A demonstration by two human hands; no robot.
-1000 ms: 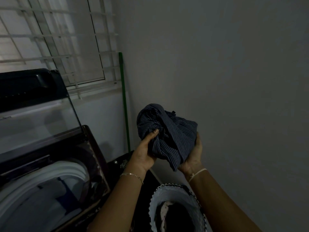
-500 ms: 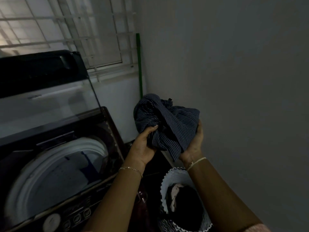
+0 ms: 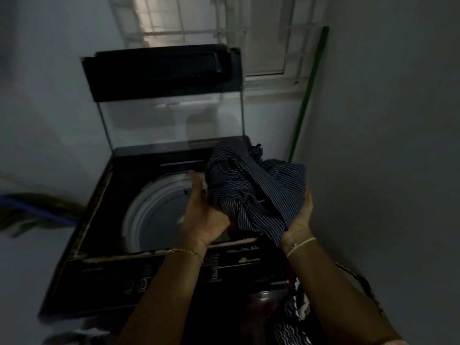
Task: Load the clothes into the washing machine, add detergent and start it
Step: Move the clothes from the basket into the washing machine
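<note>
A dark top-loading washing machine (image 3: 99,275) stands in front of me with its glass lid (image 3: 171,120) raised upright. Its pale round drum opening (image 3: 154,215) is uncovered. A bunched dark blue pinstriped garment (image 3: 254,188) hangs over the machine's right rim. My right hand (image 3: 300,212) cups it from below and the right. My left hand (image 3: 201,210) presses against its left side, fingers stretched upward over the drum. The control panel (image 3: 139,282) with buttons runs along the machine's front edge.
A laundry basket (image 3: 298,312) with a black-and-white zigzag edge sits low at the right, beside a dark rounded object (image 3: 263,300). A green pole (image 3: 308,95) leans in the corner by a barred window (image 3: 199,26). A plain wall closes the right side.
The view has swung left, bringing the whole machine to the centre. Both hands have carried the garment from beside the wall to above the machine's right rim, and my left fingers have loosened.
</note>
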